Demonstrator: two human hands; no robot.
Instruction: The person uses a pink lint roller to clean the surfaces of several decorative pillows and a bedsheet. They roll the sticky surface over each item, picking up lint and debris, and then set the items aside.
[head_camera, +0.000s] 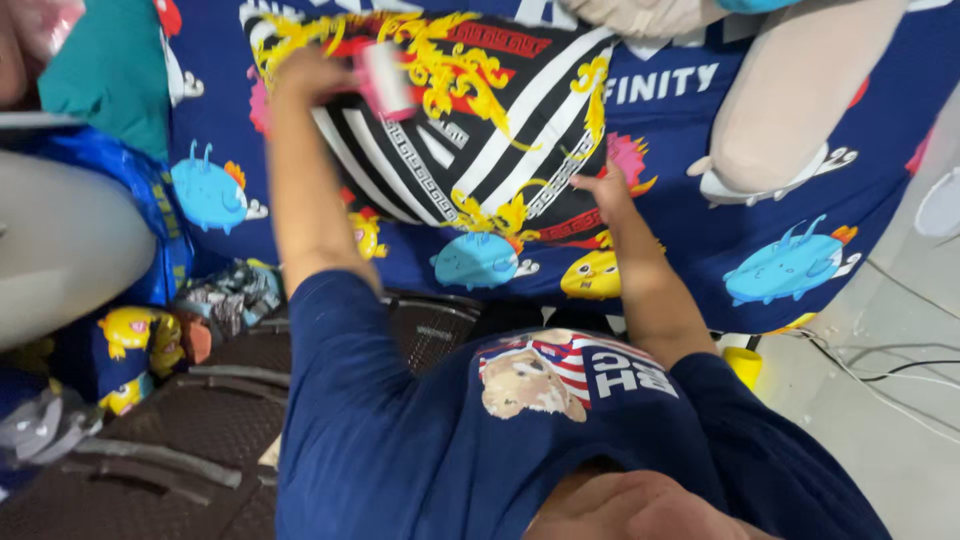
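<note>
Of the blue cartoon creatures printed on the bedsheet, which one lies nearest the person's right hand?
The blue creature just below the striped pillow, left of the right hand; the others sit far off.

Grey floor, blue cartoon bedsheet, cables.

Navy short-sleeved shirt with a striped chest print.

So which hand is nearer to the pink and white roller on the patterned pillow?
Left. The left hand is right at the pink and white roller, apparently gripping it on the pillow's upper part. The right hand rests at the pillow's lower right edge, well apart from the roller.
</note>
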